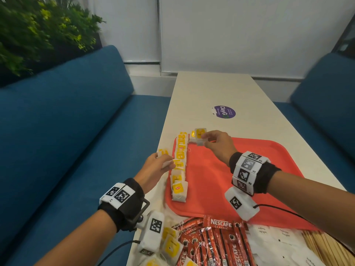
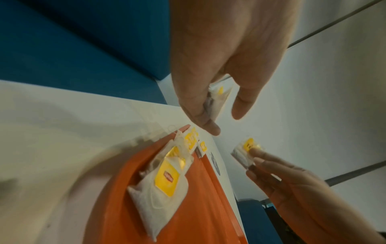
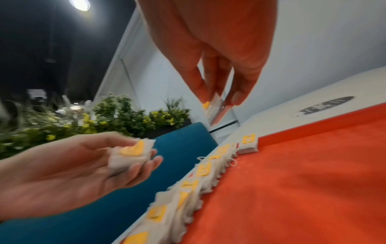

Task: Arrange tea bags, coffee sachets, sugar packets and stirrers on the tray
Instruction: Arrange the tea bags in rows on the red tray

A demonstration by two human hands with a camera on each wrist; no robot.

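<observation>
Holding one tea bag each, we have both hands over the far left part of the red tray [image 1: 255,169]. Our left hand [image 1: 156,166] pinches a small stack of tea bags [image 3: 131,152] just left of the tray's left rim. Our right hand [image 1: 219,144] pinches another tea bag [image 2: 246,149] above the far left corner. A row of tea bags [image 1: 180,166] lies along the tray's left edge, with one more tea bag [image 3: 248,142] at that corner. Coffee sachets [image 1: 213,240], sugar packets [image 1: 269,239] and wooden stirrers [image 1: 324,246] lie on the white table [image 1: 221,89], near the tray's near edge.
</observation>
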